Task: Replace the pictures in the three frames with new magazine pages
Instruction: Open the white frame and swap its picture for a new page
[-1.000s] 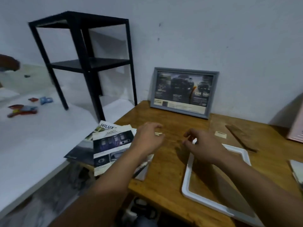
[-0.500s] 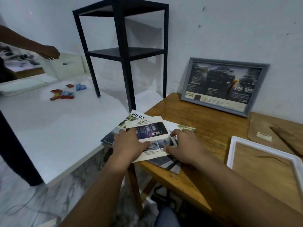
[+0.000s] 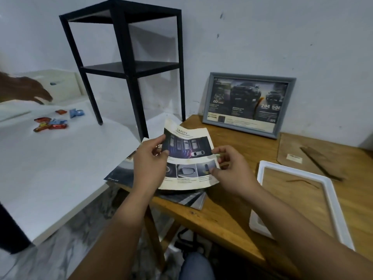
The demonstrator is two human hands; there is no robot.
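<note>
Both hands, left hand (image 3: 150,158) and right hand (image 3: 232,168), pinch the thin, floppy printed magazine page (image 3: 188,158) by its side edges; it looks light and easily creased, so edge grips suit it.

**Clearance around the wooden table**

Bare wood is showing at centre of the wooden table (image 3: 228,150), between page and frames, so hands are getting open passage there. At 12 o'clock the grey frame (image 3: 248,103) is leaning on the wall, blocking the back edge. At 3 o'clock the white frame (image 3: 331,201) is lying flat, backing board (image 3: 314,152) behind it. At 10 o'clock the black shelf (image 3: 129,63) is standing on the white table (image 3: 50,174). Magazine stack (image 3: 187,198) is filling the 7 o'clock corner.
</note>
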